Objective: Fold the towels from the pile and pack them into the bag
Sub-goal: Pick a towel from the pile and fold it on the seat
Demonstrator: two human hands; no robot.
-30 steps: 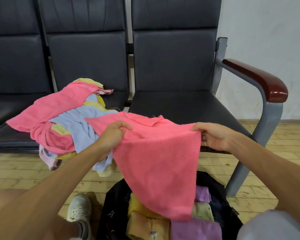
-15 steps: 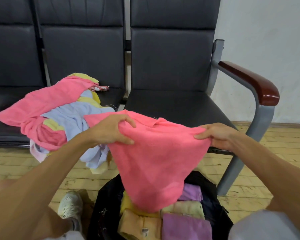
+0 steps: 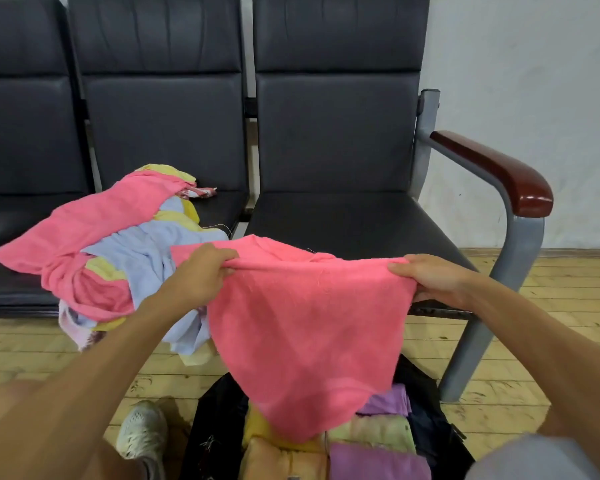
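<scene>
Over 1 bag (image 3: 215,439), 1 pink towel (image 3: 309,327) between left hand (image 3: 199,276) and right hand (image 3: 434,278)

A row of seats (image 3: 343,220) is standing at the far side, with the wall (image 3: 516,64) showing behind its right end. An armrest (image 3: 492,168) is closing off that right end. A pile of towels (image 3: 118,251) is lying on the left part of the row and spilling over its near edge. The bag (image 3: 215,438) is sitting on the floor (image 3: 534,306), near and centre, with folded towels (image 3: 378,459) lying inside. The held towel (image 3: 309,323) is hanging above the bag, with the left hand (image 3: 201,271) and right hand (image 3: 430,277) gripping its top edge at either side. A shoe (image 3: 141,431) is resting just left of the bag.
</scene>
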